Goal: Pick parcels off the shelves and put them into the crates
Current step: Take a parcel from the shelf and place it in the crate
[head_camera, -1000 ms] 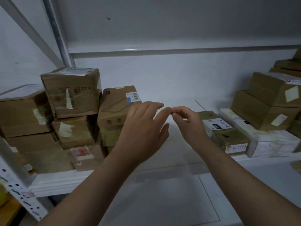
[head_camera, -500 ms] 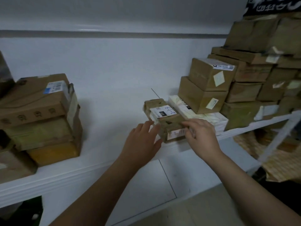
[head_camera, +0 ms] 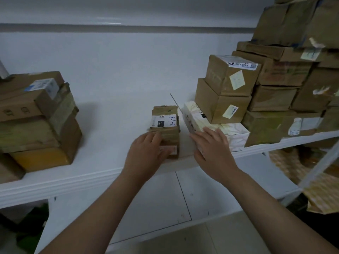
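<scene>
Parcel (head_camera: 165,129), small taped cardboard, sat at the shelf (head_camera: 110,162) edge, probably light and stiff. Left hand (head_camera: 146,154) cupped its near corner; right hand (head_camera: 211,149) lay spread, seemingly resting on the white box (head_camera: 236,132) beside it.

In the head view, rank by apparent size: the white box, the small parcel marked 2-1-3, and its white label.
1. White box, partly hidden under stacked boxes.
2. Small parcel, nearly alike; ranking unsure.
3. White label, clearly smallest.
</scene>
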